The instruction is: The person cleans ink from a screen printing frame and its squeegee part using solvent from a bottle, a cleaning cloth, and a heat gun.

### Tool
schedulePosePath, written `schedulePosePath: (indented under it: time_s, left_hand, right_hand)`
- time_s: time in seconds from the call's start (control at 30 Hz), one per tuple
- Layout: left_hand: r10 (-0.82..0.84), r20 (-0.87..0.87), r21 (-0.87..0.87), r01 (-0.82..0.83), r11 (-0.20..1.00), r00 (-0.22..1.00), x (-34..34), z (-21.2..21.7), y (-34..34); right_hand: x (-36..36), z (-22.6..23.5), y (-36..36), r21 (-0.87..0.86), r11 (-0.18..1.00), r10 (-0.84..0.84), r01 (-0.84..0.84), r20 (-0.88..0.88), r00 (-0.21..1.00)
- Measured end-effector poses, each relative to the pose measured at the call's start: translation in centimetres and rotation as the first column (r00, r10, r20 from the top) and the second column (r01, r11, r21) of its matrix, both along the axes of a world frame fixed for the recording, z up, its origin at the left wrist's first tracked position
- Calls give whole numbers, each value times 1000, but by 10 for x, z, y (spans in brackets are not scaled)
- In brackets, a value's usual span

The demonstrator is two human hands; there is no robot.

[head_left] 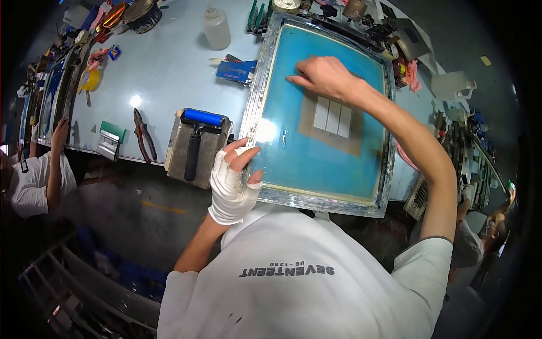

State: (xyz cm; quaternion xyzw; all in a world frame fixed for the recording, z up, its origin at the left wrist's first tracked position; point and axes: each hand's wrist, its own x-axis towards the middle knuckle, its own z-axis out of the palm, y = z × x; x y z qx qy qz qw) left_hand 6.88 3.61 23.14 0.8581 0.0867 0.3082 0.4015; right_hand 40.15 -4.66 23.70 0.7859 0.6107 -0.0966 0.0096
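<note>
A large screen-printing frame (pixel 270 101) with a metal rim and a blue mesh (pixel 271 161) lies before me, its near edge against my shirt. A brownish rectangle with white printed panels (pixel 332 118) shows in the mesh's middle. My left hand (pixel 232 176), in a white glove with bare fingertips, curls its fingers on the frame's left rim. Bare and reaching across from the right, my right hand (pixel 327 77) is over the mesh's upper part. Its fingers are bent under, with one digit pointing left. Whatever those fingers hold, if anything, is hidden.
Left of the frame are a blue roller (pixel 202 120) on a block, pliers (pixel 144 135), a green-edged scraper (pixel 111 139), a blue packet (pixel 236 71) and a squeeze bottle (pixel 217 29). A white jug (pixel 453 86) stands right. Other people work at both sides.
</note>
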Motion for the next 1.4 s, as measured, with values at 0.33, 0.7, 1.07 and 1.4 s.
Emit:
schedulePosePath:
  time_s: [0.33, 0.7, 1.07, 1.4]
  left_hand:
    - [33, -4, -4, -33, 999, 999, 1, 1, -5]
    - [7, -35, -15, -7, 1000, 999, 3, 0, -4]
    - [90, -33, -11, -91, 996, 995, 3, 1, -8]
    - [84, -28, -6, -84, 996, 996, 8, 1, -8]
  right_hand:
    - [38, -16, -16, 106, 994, -10, 23, -122, 992]
    - [61, -23, -39, 247, 958, -115, 149, -147, 982]
    - [82, 0, -66, 177, 971, -176, 158, 88, 981]
    - [44, -3, -140, 244, 887, -424, 391, 99, 900]
